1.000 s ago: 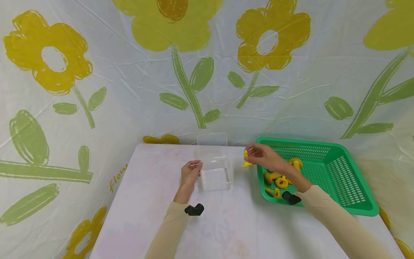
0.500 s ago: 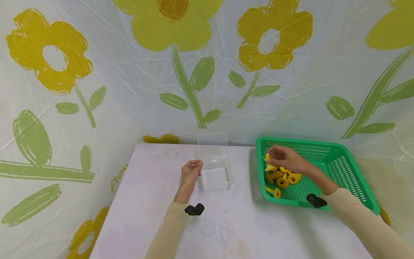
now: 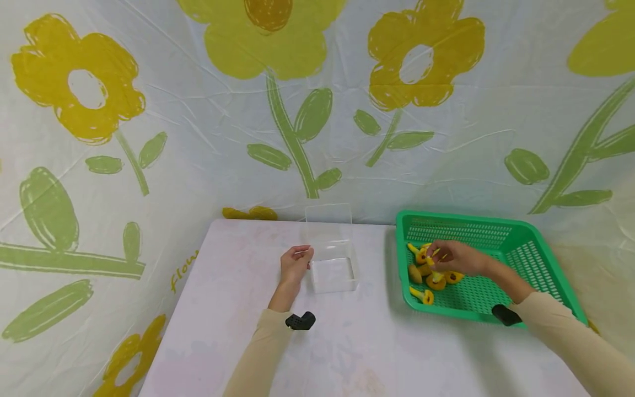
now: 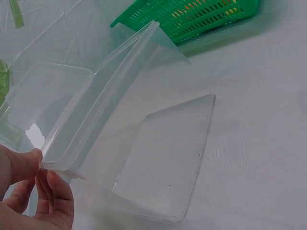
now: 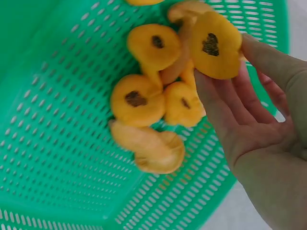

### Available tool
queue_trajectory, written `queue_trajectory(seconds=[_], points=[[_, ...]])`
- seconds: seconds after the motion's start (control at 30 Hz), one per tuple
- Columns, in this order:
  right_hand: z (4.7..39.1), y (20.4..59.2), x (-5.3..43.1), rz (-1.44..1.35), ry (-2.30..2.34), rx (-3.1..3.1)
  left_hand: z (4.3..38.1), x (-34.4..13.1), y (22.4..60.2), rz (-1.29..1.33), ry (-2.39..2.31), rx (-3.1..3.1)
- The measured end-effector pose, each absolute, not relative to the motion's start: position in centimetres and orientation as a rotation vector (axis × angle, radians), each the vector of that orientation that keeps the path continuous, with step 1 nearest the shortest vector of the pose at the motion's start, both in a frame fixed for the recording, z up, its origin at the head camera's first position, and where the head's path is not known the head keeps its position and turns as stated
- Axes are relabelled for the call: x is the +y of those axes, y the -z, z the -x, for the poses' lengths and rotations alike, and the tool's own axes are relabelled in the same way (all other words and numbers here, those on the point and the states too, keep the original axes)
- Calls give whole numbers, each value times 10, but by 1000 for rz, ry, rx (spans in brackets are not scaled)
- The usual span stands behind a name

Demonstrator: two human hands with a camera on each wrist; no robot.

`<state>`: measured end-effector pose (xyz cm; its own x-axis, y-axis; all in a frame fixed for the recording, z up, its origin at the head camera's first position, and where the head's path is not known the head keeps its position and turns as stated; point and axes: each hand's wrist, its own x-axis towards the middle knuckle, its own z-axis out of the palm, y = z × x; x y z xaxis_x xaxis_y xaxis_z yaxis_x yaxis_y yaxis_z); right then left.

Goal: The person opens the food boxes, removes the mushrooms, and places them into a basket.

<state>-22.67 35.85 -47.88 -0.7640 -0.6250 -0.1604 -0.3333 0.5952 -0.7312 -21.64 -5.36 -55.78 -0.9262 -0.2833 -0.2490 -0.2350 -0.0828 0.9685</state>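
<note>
My left hand (image 3: pixel 294 266) pinches the left rim of a clear plastic box (image 3: pixel 333 278), thumb on top and fingers curled beneath, as the left wrist view shows. The lid (image 3: pixel 328 214) is raised at the back. Over the green basket (image 3: pixel 408 304), my right hand (image 3: pixel 458 258) holds a yellow mushroom (image 5: pixel 225 40) between thumb and fingers; its cap, with a dark centre, faces the right wrist camera. Below it in the basket lie several other mushrooms: yellow ones (image 5: pixel 153 40) with dark centres and a browner one (image 5: pixel 160 155) on its side.
Both stand on a white table (image 3: pixel 238 353), the box left of the basket, with a strip of tabletop between them. A flower-printed cloth (image 3: pixel 208 138) hangs close behind the table. Black wrist cameras (image 3: pixel 300 321) sit at both cuffs.
My right hand has moved right from beside the box to over the basket. A yellow mushroom now lies at the basket's left, where the hand hovered half a second ago. My left hand stays put.
</note>
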Motion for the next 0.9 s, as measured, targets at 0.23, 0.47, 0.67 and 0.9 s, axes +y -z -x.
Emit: queue_trajectory(seconds=[0.23, 0.47, 0.67, 0.9], points=[[224, 491, 368, 781, 880, 2332, 216, -53, 560, -594, 2215, -2107], [215, 495, 372, 750, 792, 2298, 217, -51, 563, -582, 2230, -2111], [206, 500, 367, 676, 766, 2301, 217, -50, 564, -602, 2229, -2121], [203, 502, 365, 753, 780, 2316, 217, -50, 564, -607, 2219, -2121]])
